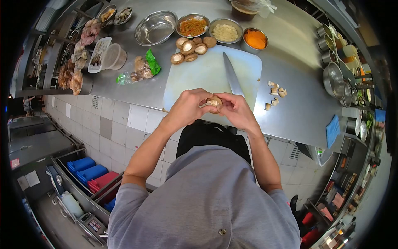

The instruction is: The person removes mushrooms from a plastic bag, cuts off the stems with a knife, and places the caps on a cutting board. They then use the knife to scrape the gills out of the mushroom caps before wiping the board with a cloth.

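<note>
Over the near edge of the white cutting board (pixel 199 79), my left hand (pixel 190 107) and my right hand (pixel 237 111) both grip one mushroom (pixel 214 104) between thumbs and fingers. Its pale underside faces up toward me. A knife (pixel 232 74) lies on the board just beyond my right hand, its tip pointing away and its handle hidden by that hand. At the board's far left corner several whole brown mushrooms (pixel 188 47) sit in a cluster, some with gills upward. Right of the board, small cut mushroom stem pieces (pixel 277 92) are scattered on the steel counter.
Along the back stand an empty metal bowl (pixel 156 28) and bowls of shredded carrot (pixel 193 25), pale chopped food (pixel 225 31) and orange slices (pixel 255 39). A plastic bag of mushrooms (pixel 142 67) lies left of the board. A blue cloth (pixel 333 131) hangs near the counter's right end.
</note>
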`<state>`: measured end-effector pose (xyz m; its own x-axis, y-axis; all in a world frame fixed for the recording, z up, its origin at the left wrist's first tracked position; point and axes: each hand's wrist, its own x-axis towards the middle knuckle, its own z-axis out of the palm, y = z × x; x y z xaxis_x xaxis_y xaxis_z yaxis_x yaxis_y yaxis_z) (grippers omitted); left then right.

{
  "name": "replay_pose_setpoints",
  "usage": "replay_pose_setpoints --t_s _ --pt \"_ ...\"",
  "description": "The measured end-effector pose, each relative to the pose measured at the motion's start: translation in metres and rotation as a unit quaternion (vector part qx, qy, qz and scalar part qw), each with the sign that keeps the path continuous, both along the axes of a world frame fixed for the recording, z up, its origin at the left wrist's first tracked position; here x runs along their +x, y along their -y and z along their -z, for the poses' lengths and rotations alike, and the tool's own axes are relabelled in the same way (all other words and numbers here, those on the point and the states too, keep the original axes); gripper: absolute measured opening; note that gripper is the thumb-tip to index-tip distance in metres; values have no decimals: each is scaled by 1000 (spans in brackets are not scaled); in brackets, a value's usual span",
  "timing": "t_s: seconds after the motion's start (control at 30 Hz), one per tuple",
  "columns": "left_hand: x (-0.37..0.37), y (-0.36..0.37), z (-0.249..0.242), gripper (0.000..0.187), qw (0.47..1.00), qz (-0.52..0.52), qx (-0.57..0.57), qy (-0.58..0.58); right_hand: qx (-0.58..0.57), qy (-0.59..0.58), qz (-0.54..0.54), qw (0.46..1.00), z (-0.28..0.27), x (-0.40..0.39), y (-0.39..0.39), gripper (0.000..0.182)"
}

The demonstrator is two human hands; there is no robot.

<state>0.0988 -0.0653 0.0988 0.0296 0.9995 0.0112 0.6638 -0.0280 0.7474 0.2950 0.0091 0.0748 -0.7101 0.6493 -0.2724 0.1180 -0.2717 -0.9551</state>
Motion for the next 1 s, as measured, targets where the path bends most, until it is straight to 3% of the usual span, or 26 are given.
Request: replay_pose_setpoints --t_s 0.33,0.53,0.73,0.83,1.0 --pt "0 10 23 26 997 -71 25 16 45 16 -10 999 12 -17 8 29" --pt "-13 15 32 27 989 -109 62 84 47 40 -5 998 16 -31 7 30" --pt "-52 21 41 19 940 -103 -40 323 -9 44 -12 999 12 -41 1 34" --pt "-70 28 53 19 905 -141 -30 399 10 63 -19 998 23 -49 -6 33" --pt "-108 56 98 20 918 -225 -64 320 46 89 58 993 71 -69 -46 33"
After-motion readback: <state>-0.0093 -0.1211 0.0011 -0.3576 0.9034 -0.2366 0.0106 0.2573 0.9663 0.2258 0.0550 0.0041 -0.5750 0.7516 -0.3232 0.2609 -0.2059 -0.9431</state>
